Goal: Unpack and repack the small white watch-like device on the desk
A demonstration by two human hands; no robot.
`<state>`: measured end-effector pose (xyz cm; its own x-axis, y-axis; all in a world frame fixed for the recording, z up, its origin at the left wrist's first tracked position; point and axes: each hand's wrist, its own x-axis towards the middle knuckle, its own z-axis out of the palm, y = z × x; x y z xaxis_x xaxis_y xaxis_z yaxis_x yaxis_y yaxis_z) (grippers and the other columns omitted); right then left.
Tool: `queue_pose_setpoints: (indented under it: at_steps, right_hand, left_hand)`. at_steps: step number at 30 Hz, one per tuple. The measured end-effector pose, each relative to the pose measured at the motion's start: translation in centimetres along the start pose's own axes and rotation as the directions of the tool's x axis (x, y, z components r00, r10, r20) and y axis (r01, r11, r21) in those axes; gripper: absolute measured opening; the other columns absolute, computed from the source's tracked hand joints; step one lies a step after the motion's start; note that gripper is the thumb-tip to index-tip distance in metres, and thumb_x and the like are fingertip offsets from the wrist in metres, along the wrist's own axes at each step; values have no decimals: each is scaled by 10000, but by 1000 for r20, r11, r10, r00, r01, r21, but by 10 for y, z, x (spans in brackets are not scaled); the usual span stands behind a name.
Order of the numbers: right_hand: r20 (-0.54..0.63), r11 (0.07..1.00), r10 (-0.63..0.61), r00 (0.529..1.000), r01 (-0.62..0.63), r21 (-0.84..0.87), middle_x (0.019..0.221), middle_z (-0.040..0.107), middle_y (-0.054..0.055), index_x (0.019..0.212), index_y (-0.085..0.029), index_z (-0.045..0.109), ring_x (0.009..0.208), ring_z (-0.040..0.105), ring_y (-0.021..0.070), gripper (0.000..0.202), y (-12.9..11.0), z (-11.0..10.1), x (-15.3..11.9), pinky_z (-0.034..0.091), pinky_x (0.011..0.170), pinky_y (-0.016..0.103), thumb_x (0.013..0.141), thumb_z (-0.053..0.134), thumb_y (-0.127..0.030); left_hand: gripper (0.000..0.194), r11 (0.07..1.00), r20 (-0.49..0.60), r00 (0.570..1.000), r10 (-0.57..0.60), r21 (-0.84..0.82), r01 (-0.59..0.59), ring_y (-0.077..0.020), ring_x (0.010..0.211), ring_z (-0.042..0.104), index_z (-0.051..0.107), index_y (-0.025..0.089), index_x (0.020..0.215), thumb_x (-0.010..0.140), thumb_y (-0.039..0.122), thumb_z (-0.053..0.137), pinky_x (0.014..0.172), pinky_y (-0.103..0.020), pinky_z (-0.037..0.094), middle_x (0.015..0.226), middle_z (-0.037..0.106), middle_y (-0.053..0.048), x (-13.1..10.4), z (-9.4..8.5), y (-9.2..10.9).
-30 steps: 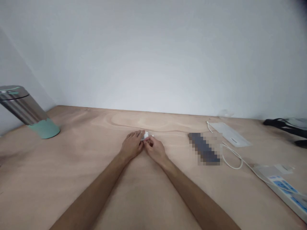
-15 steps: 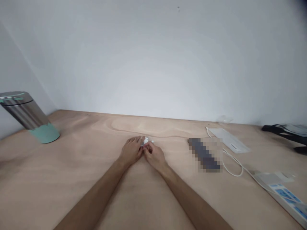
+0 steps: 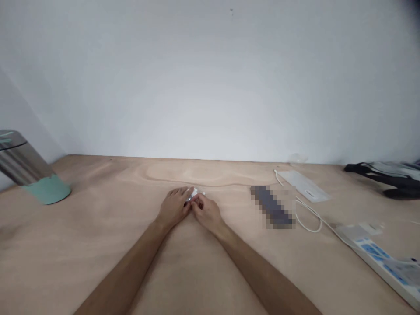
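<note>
Both my hands meet low over the wooden table [image 3: 197, 271], at the middle of the view. My left hand [image 3: 173, 208] is curled over a small white thing [image 3: 194, 192] and holds it from the left, its fingers side by side. Something clear and shiny shows at the edge of that white thing, perhaps thin plastic; its kind is too small to make out. My right hand [image 3: 207, 212] pinches at the near right edge of the same thing, thumb against fingers. The fingertips of both hands partly hide it.
A steel tumbler with a green base [image 3: 47, 189] stands at far left. To the right lie a blurred-out dark oblong [image 3: 272, 208], a white cable [image 3: 308, 227], a translucent pouch [image 3: 303, 186], a power strip [image 3: 377, 258] and black straps [image 3: 377, 177]. A wall [image 3: 210, 87] rises behind.
The view has turned slightly, so the things on the table sit further left in the picture. Both hands keep their hold on the small white thing, with little finger movement.
</note>
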<state>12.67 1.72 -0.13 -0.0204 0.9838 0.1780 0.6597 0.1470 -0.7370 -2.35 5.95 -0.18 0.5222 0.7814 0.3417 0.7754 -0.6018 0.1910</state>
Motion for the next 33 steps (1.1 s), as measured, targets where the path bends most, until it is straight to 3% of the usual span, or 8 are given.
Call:
queue_pose_setpoints:
  at_steps: [8, 13, 16, 21, 26, 33]
  right_hand:
    - [-21, 1000, 30, 999, -30, 5, 761, 630, -22, 949, -223, 602, 676, 539, 111, 170, -3, -1, 0, 322, 624, 223, 857, 476, -291]
    - [-155, 973, 231, 960, -227, 43, 801, 636, -35, 1011, -257, 575, 732, 557, 129, 203, -8, -9, -1, 314, 639, 241, 866, 440, -302]
    - [-191, 954, 287, 939, -297, -26, 858, 646, -29, 1082, -266, 536, 796, 568, 156, 249, -9, -13, -1, 299, 661, 260, 855, 436, -274]
    - [-195, 953, 249, 949, -275, -123, 906, 646, 12, 1164, -232, 492, 817, 573, 175, 325, -9, -13, -2, 287, 652, 278, 845, 427, -232]
    - [-216, 962, 232, 948, -256, -90, 1016, 641, 23, 1203, -232, 467, 889, 589, 191, 359, -8, -12, -2, 342, 705, 289, 845, 446, -244]
    - [-192, 966, 252, 948, -235, 106, 1164, 609, 21, 1310, -259, 406, 951, 595, 164, 491, -1, -12, 2, 416, 844, 301, 824, 474, -234]
  left_hand:
    - [462, 997, 4, 1000, 26, 71, -26, -242, 1202, 525, 500, 215, 1346, 887, 245, 455, 1040, -426, 426, 1317, 565, -71, 0, -1, 2]
    - [454, 998, -7, 1000, 16, 62, -16, -241, 1201, 528, 523, 213, 1319, 868, 223, 465, 1042, -430, 427, 1307, 573, -71, -1, -2, 2]
    - [468, 999, -6, 1000, 8, 47, -8, -241, 1213, 521, 528, 204, 1315, 850, 211, 478, 1047, -431, 427, 1312, 571, -78, -1, -2, 3]
    - [495, 999, 19, 1000, -13, 35, 13, -248, 1271, 481, 508, 159, 1338, 849, 210, 450, 1077, -441, 402, 1384, 513, -96, 0, -4, 5]
    - [523, 1000, 58, 998, -26, 19, 25, -242, 1318, 437, 461, 101, 1368, 859, 215, 425, 1114, -441, 361, 1416, 473, -126, 0, -5, 5]
    - [594, 1000, 40, 999, 18, 19, -19, -249, 1352, 377, 404, 105, 1400, 932, 467, 352, 1141, -453, 306, 1445, 434, -129, 0, 1, 3]
